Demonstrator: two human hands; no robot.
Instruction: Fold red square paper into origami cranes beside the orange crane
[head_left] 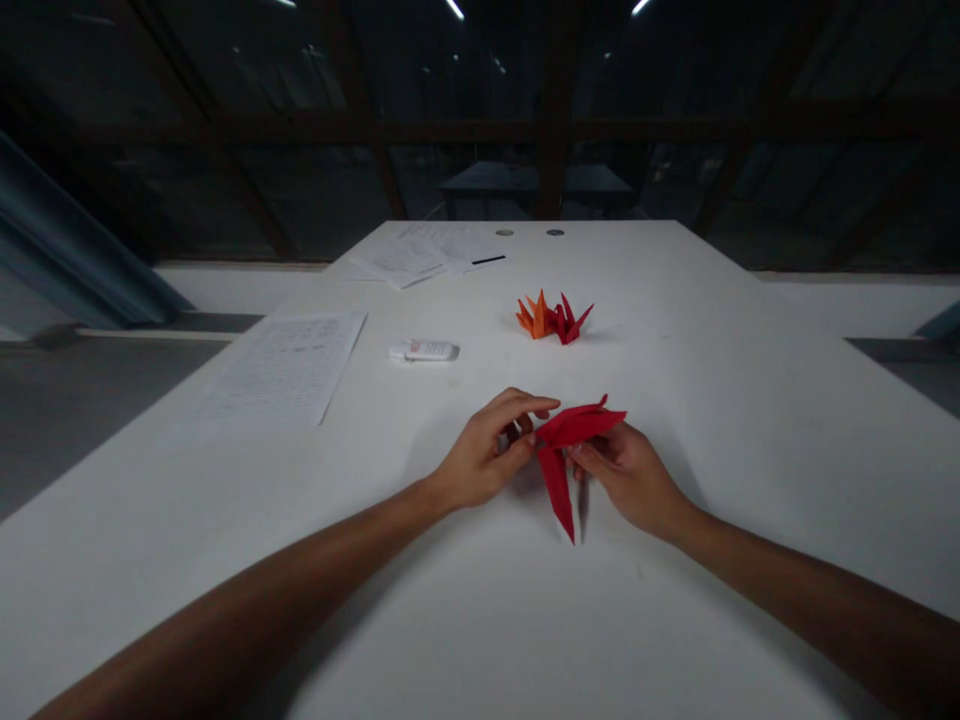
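Note:
A red origami crane (581, 428), partly folded, is held just above the white table in front of me. One long pointed strip of it hangs down toward me, and its wider folded part points to the right. My right hand (626, 475) grips the paper from the right, thumb in front and most fingers hidden behind. On the other side, my left hand (487, 450) has its thumb tip at the paper's left corner, index finger reaching over the top and the other fingers curled. Beyond the hands stand an orange origami crane (534, 317) and a finished red origami crane (571, 322), touching.
A white glue bottle (424, 351) lies left of the cranes. Printed sheets (292, 365) rest at the left edge, and more papers (427, 255) with a dark pen (489, 260) lie farther back. Two round discs (555, 233) sit near the white table's (750, 450) far edge.

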